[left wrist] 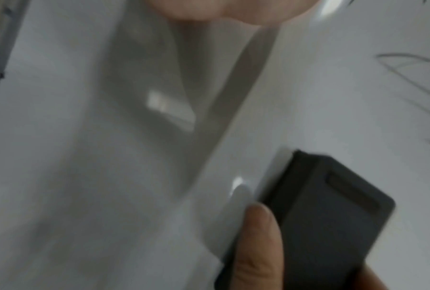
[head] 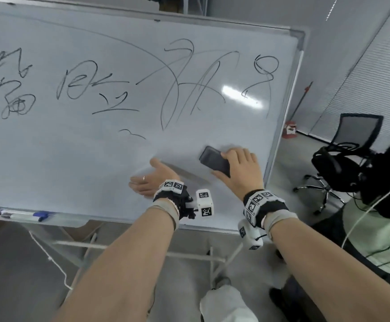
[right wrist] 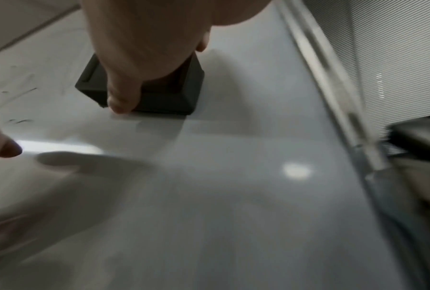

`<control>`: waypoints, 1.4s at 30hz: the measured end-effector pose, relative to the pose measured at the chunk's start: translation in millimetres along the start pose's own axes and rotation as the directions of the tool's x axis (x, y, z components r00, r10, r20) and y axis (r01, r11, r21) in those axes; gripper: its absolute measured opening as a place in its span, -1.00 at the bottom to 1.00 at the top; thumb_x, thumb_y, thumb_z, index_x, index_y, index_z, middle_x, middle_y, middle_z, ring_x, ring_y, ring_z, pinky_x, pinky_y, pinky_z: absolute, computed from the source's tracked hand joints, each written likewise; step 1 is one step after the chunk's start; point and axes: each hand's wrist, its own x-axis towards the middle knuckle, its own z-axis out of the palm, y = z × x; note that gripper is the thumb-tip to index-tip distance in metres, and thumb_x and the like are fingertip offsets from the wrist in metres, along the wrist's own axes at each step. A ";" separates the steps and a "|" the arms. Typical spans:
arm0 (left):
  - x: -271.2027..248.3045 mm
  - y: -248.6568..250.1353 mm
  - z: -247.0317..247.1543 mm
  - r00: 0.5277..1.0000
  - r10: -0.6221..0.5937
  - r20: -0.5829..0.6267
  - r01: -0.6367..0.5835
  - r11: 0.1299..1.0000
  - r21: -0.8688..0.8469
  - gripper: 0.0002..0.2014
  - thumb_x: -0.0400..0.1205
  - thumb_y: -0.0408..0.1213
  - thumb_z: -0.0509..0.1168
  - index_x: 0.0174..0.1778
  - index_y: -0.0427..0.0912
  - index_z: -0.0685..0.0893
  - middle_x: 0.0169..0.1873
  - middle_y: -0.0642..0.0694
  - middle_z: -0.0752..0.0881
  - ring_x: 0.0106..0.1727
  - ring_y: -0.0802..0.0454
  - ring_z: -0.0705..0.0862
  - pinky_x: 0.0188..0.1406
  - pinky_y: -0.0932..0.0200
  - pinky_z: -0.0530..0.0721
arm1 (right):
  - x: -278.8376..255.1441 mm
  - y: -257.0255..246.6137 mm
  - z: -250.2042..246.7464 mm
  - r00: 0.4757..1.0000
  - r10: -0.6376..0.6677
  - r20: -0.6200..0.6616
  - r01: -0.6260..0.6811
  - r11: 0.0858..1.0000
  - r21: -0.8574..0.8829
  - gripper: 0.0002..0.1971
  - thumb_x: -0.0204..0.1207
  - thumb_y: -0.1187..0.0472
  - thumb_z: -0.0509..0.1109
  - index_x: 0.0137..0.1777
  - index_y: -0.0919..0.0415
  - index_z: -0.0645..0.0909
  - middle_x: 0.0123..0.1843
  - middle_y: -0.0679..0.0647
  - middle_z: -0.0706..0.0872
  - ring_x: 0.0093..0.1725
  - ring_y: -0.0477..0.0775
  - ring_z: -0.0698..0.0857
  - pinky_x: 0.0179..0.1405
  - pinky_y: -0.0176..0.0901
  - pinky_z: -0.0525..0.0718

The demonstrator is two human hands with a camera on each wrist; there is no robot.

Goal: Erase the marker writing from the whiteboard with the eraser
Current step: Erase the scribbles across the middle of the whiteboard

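The whiteboard (head: 73,159) carries black marker writing (head: 177,89) across its upper half; its lower part is bare. My right hand (head: 226,163) grips the black eraser (head: 213,162) and holds it flat on the board's lower right, below the writing. In the right wrist view my thumb (right wrist: 122,98) curls over the eraser (right wrist: 159,98). The left wrist view shows the same eraser (left wrist: 332,215) on the board. My left hand (head: 147,177) lies open with straight fingers at the board's surface, left of the eraser, holding nothing.
Markers (head: 27,214) lie in the tray at the board's lower left edge. The board's metal frame (head: 280,126) runs close to the right of the eraser. A black office chair (head: 342,145) and another person (head: 386,228) are on the right. Stand legs (head: 212,259) cross below.
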 end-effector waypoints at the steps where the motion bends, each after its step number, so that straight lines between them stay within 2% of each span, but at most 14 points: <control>1: -5.5 -1.3 2.9 1.000 0.010 0.009 -0.010 1.000 0.007 -0.13 0.64 0.13 0.20 0.75 -0.26 0.03 0.74 -0.17 0.04 0.76 -0.14 0.02 0.72 -0.10 0.03 | -2.2 7.2 -4.9 0.999 0.042 -0.031 -0.043 0.999 -0.034 -0.48 0.39 -0.13 0.64 0.17 0.20 0.62 0.10 0.15 0.68 0.07 0.28 0.61 0.10 0.10 0.47; 6: -30.3 9.9 12.6 0.992 0.109 0.065 -0.112 0.993 0.039 -0.07 0.64 0.19 0.17 0.76 -0.24 -0.09 0.77 -0.13 -0.06 0.79 -0.09 -0.07 0.75 -0.10 -0.07 | 24.3 27.6 -36.9 0.933 0.251 -0.258 -0.277 0.958 -0.070 -0.49 0.44 -0.15 0.60 0.23 0.15 0.60 0.11 0.09 0.72 0.09 0.26 0.66 0.17 0.09 0.43; 8: -36.2 21.5 15.8 0.990 0.108 0.086 -0.112 0.993 0.040 -0.03 0.61 0.23 0.16 0.77 -0.24 -0.11 0.77 -0.12 -0.09 0.79 -0.07 -0.11 0.75 -0.11 -0.09 | 46.5 39.8 -54.6 0.904 0.278 -0.326 -0.319 0.944 -0.080 -0.47 0.46 -0.19 0.56 0.27 0.14 0.61 0.12 0.09 0.74 0.12 0.25 0.67 0.22 0.09 0.42; 12: -42.6 37.9 20.5 0.994 0.070 0.087 -0.067 0.997 -0.039 0.07 0.55 0.38 0.17 0.76 -0.24 -0.12 0.77 -0.10 -0.11 0.79 -0.06 -0.14 0.71 -0.17 -0.10 | 94.0 56.8 -84.0 0.846 0.360 -0.394 -0.413 0.909 -0.056 -0.41 0.51 -0.32 0.44 0.35 0.09 0.56 0.17 0.06 0.74 0.18 0.21 0.68 0.29 0.12 0.45; 16: -40.2 41.7 24.0 0.998 0.049 0.038 -0.043 0.990 -0.134 0.03 0.58 0.35 0.19 0.76 -0.27 -0.03 0.76 -0.13 -0.01 0.78 -0.09 -0.07 0.69 -0.03 -0.10 | 115.9 46.9 -83.1 0.743 0.529 -0.410 -0.542 0.835 0.094 -0.45 0.47 -0.32 0.41 0.31 0.03 0.55 0.18 0.09 0.71 0.17 0.24 0.64 0.23 0.14 0.46; 17: -38.3 42.1 25.2 0.999 0.046 0.025 -0.042 0.989 -0.140 0.00 0.60 0.34 0.18 0.76 -0.27 -0.03 0.76 -0.13 0.00 0.78 -0.09 -0.06 0.69 -0.03 -0.10 | 114.5 40.8 -77.1 0.746 0.528 -0.405 -0.539 0.836 0.097 -0.48 0.48 -0.32 0.40 0.26 0.04 0.57 0.15 0.11 0.70 0.15 0.24 0.63 0.20 0.13 0.46; 20: -32.2 42.9 27.8 0.999 0.045 -0.006 -0.046 0.991 -0.126 -0.06 0.64 0.28 0.14 0.76 -0.27 -0.02 0.76 -0.13 0.00 0.78 -0.10 -0.05 0.70 -0.06 -0.08 | 103.1 21.0 -57.6 0.865 0.327 -0.381 -0.358 0.934 -0.011 -0.57 0.54 -0.24 0.40 0.22 0.05 0.61 0.10 0.11 0.69 0.10 0.22 0.62 0.12 0.07 0.50; 22: -30.1 43.7 30.9 0.998 0.053 -0.021 -0.055 0.992 -0.117 -0.08 0.65 0.25 0.13 0.76 -0.26 -0.02 0.76 -0.14 0.01 0.78 -0.10 -0.05 0.69 -0.08 -0.07 | 95.0 16.8 -47.6 0.915 0.190 -0.356 -0.230 0.970 -0.075 -0.58 0.57 -0.12 0.39 0.34 0.06 0.60 0.16 0.10 0.69 0.11 0.22 0.61 0.08 0.07 0.54; 24: -28.2 44.2 34.0 0.998 0.057 -0.033 -0.061 0.992 -0.115 -0.09 0.65 0.25 0.12 0.76 -0.26 -0.02 0.76 -0.13 0.01 0.78 -0.10 -0.05 0.69 -0.09 -0.06 | 88.1 18.6 -41.3 0.935 0.131 -0.328 -0.172 0.980 -0.098 -0.51 0.59 0.00 0.32 0.51 0.09 0.53 0.26 0.12 0.65 0.16 0.23 0.57 0.14 0.11 0.57; 28: -27.8 42.9 39.2 0.998 0.052 -0.021 -0.054 0.991 -0.118 -0.11 0.66 0.25 0.09 0.77 -0.22 -0.02 0.76 -0.09 0.00 0.78 -0.06 -0.06 0.69 -0.08 -0.08 | 86.3 33.0 -40.6 0.942 0.096 -0.320 -0.129 0.988 -0.084 -0.48 0.68 0.05 0.23 0.62 0.16 0.43 0.33 0.21 0.62 0.18 0.28 0.57 0.23 0.18 0.58; 33: -26.2 43.5 41.3 0.999 0.030 -0.017 -0.032 0.992 -0.119 -0.11 0.66 0.24 0.08 0.77 -0.21 -0.06 0.77 -0.07 -0.05 0.78 -0.04 -0.11 0.70 -0.09 -0.12 | 126.1 56.1 -71.1 0.830 0.351 -0.434 -0.378 0.925 0.027 -0.48 0.70 0.04 0.29 0.63 0.14 0.43 0.35 0.26 0.65 0.23 0.32 0.57 0.27 0.18 0.55; 37: -21.4 45.9 39.1 0.999 0.029 -0.024 -0.032 0.989 -0.145 -0.11 0.67 0.28 0.09 0.77 -0.20 -0.03 0.76 -0.06 -0.02 0.78 -0.03 -0.08 0.70 -0.04 -0.10 | 158.1 56.3 -84.0 0.806 0.422 -0.414 -0.452 0.892 0.030 -0.43 0.69 -0.03 0.25 0.68 0.08 0.36 0.39 0.24 0.62 0.31 0.30 0.54 0.32 0.14 0.54; 39: -20.2 47.0 36.1 0.999 0.028 -0.026 -0.032 0.987 -0.156 -0.14 0.68 0.25 0.10 0.77 -0.20 0.00 0.76 -0.06 0.02 0.78 -0.03 -0.05 0.69 -0.01 -0.07 | 160.6 39.4 -75.6 0.838 0.361 -0.409 -0.377 0.925 0.045 -0.43 0.68 -0.06 0.28 0.66 0.06 0.39 0.34 0.22 0.63 0.26 0.26 0.56 0.24 0.12 0.59; 42: -10.6 48.6 31.5 0.998 0.020 -0.059 -0.029 0.985 -0.169 -0.23 0.72 0.17 0.09 0.75 -0.20 0.07 0.75 -0.08 0.07 0.77 -0.05 -0.01 0.68 -0.02 -0.01 | 151.4 14.9 -53.0 0.940 0.034 -0.340 -0.061 0.996 -0.069 -0.46 0.65 -0.10 0.31 0.59 0.06 0.49 0.24 0.17 0.68 0.14 0.25 0.59 0.10 0.12 0.61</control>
